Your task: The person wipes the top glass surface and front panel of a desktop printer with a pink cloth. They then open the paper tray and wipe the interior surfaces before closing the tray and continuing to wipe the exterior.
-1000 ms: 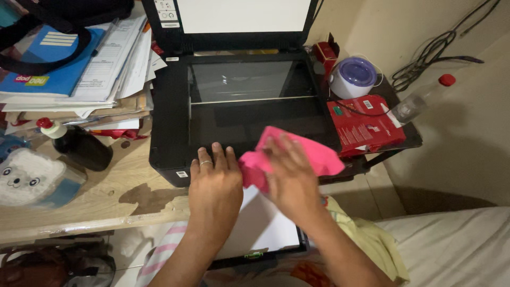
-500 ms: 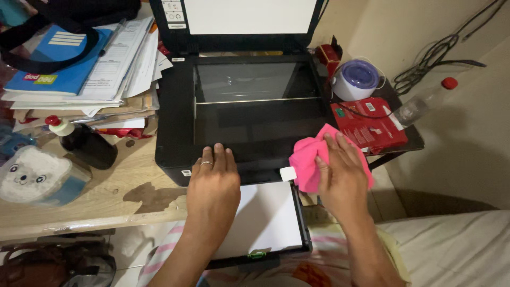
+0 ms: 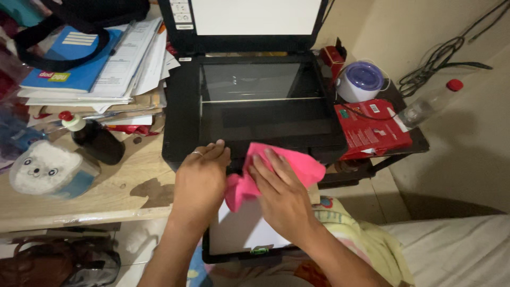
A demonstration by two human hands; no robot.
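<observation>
- Wooden desk [image 3: 114, 199] carries the lot, its bare front patch worn and stained, everything else pushed back to leave room for the machine.
- Black printer-scanner [image 3: 183, 127] sits square in the middle with its lid [image 3: 255, 16] swung up, so the glass bed [image 3: 249, 82] lies exposed and reachable.
- Paper tray [image 3: 239, 234] juts out from the front toward the person, white sheets lying in it.
- Stacked papers and a blue book [image 3: 69, 69] pile up on the far left, out of the way.
- Red box [image 3: 374, 127] rests on the side stand to the right, a white-and-purple tub [image 3: 361, 79] behind it.
- Left hand [image 3: 201, 180] lies flat and open, palm down on the printer's front edge, apparently bracing the machine.
- Right hand [image 3: 281, 191] presses down with fingers spread over the pink cloth [image 3: 297, 165], pinning it against the front lip just above the tray.
- Dark bottle [image 3: 98, 142] with a red cap stands left of the printer.
</observation>
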